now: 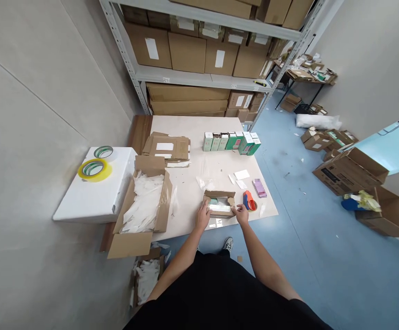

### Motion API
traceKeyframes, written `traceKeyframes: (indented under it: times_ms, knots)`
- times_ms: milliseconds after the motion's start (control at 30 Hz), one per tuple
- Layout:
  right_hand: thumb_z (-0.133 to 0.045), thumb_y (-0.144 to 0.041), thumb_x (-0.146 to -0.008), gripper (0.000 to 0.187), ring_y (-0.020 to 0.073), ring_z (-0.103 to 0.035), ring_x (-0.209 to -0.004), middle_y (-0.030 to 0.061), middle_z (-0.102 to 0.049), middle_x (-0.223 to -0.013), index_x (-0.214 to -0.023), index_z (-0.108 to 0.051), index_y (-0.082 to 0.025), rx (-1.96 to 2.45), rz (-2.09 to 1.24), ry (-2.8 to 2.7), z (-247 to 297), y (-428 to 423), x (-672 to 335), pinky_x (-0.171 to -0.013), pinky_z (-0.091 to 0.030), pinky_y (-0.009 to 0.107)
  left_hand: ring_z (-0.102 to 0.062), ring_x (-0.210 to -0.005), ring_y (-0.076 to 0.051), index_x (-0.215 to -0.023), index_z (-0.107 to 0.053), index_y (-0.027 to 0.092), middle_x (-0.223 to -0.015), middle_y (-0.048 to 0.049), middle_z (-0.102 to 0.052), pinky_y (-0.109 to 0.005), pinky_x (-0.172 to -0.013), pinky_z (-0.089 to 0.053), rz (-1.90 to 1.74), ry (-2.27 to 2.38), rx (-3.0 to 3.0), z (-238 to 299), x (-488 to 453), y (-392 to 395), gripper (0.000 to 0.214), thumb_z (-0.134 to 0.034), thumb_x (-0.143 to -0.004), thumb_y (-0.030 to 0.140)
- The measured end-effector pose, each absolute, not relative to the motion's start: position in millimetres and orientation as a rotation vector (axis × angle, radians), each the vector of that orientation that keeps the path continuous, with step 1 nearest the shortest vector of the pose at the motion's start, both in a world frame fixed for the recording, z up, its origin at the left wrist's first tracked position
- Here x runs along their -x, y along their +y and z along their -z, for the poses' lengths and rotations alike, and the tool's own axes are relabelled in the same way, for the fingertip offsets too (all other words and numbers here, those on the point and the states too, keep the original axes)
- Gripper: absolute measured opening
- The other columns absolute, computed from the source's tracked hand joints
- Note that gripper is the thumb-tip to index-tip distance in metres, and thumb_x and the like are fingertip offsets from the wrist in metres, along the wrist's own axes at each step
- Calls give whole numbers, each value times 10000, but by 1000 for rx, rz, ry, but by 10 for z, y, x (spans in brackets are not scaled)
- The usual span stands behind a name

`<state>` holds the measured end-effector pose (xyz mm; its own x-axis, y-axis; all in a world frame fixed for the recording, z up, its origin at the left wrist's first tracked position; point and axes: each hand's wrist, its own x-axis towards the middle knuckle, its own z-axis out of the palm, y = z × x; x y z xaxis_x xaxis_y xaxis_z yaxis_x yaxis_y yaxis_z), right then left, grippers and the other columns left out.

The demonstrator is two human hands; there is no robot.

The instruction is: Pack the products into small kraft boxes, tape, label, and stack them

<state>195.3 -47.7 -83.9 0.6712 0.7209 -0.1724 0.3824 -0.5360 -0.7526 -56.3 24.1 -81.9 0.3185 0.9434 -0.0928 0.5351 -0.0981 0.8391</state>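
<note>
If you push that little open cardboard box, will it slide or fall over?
Probably slide: the little cardboard box sits low and wide on the smooth table, so tipping seems unlikely. It looks light, being small and thin-walled. Its open flaps would likely bend if grabbed. The left hand and right hand touch its ends.

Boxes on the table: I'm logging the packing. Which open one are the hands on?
The small box, with the left hand and right hand on its sides. The larger box of white bags sits untouched, further left.
</note>
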Motion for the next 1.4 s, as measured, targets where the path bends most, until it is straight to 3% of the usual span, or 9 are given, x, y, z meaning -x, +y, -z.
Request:
traceKeyframes:
  times_ms: [100, 233, 433, 600, 733, 833, 1100, 1267, 1400]
  knots:
    - [-653, -686, -695, 630, 287, -717, -839, 90, -717, -886, -1052, -664, -167, 2234, -639, -844, 953, -536, -1929, -746, -564, 381, -360, -1517, -317, -1618, -325, 243, -1718, -88, -226, -454, -1227, -330, -679, 1412, -1777, 806, 547, 265, 804, -647, -881, 255]
    - [-617, -687, -757, 669, 245, -733, -726, 86, -727, -920, -1165, -633, -158, 2161, -826, -783, 1091, -643, -1931, -665, -572, 343, -338, -1529, -338, -1616, -318, 172, -1660, -155, -352, -472, -1251, -290, -636, 1460, -1669, 714, 506, 615, 889, -720, -833, 297]
    - [-561, -614, -867, 560, 172, -686, -533, 3, -701, -800, -1212, -625, -177, 2010, -1065, -835, 1076, -566, -1965, -549, -542, 280, -531, -1405, -268, -1480, -543, 162, -1527, -120, -557, -384, -1183, -406, -670, 1431, -1423, 401, 332, 1179, 566, -613, -942, 325]
    - [-566, -565, -906, 465, 165, -666, -573, 1, -689, -774, -1190, -656, -208, 1982, -1122, -861, 1026, -444, -2034, -595, -566, 275, -699, -1149, -212, -1119, -779, 194, -1223, -71, -762, -341, -1064, -519, -723, 1344, -1485, 301, 269, 1119, 271, -600, -915, 192]
    - [-593, -544, -899, 472, 166, -658, -586, 15, -688, -815, -1236, -647, -217, 1972, -1224, -779, 1059, -406, -2071, -584, -576, 282, -689, -1163, -202, -928, -806, 198, -1279, -68, -733, -338, -1060, -530, -808, 1456, -1579, 374, 291, 895, 238, -594, -874, 104]
    - [-612, -557, -884, 478, 170, -662, -602, 13, -682, -801, -1222, -656, -222, 1938, -1247, -770, 1099, -396, -2087, -596, -587, 290, -678, -1166, -211, -948, -801, 203, -1328, -74, -695, -342, -1040, -542, -818, 1538, -1671, 431, 302, 770, 253, -590, -871, 88]
    - [-609, -483, -879, 456, 216, -723, -780, 26, -719, -862, -1251, -646, -221, 2027, -1142, -972, 1113, -429, -2122, -744, -576, 328, -610, -1196, -220, -1135, -754, 211, -1231, -83, -677, -335, -1088, -466, -634, 1588, -1928, 427, 264, 735, 385, -557, -854, 38]
    - [-570, -457, -891, 539, 288, -672, -1111, 147, -642, -1294, -1366, -596, -204, 2071, -786, -1173, 940, -420, -2090, -931, -545, 394, -620, -1053, -243, -972, -767, 221, -1011, -86, -688, -325, -892, -499, -479, 1730, -1992, 360, 253, 746, 192, -580, -934, 204]
    - [-560, -437, -885, 526, 290, -602, -1225, 133, -582, -1382, -1363, -580, -219, 1962, -680, -1254, 744, -278, -2027, -1004, -523, 410, -661, -907, -204, -909, -750, 220, -963, -59, -705, -304, -845, -500, -642, 1770, -1876, 326, 232, 748, 153, -605, -935, 261]
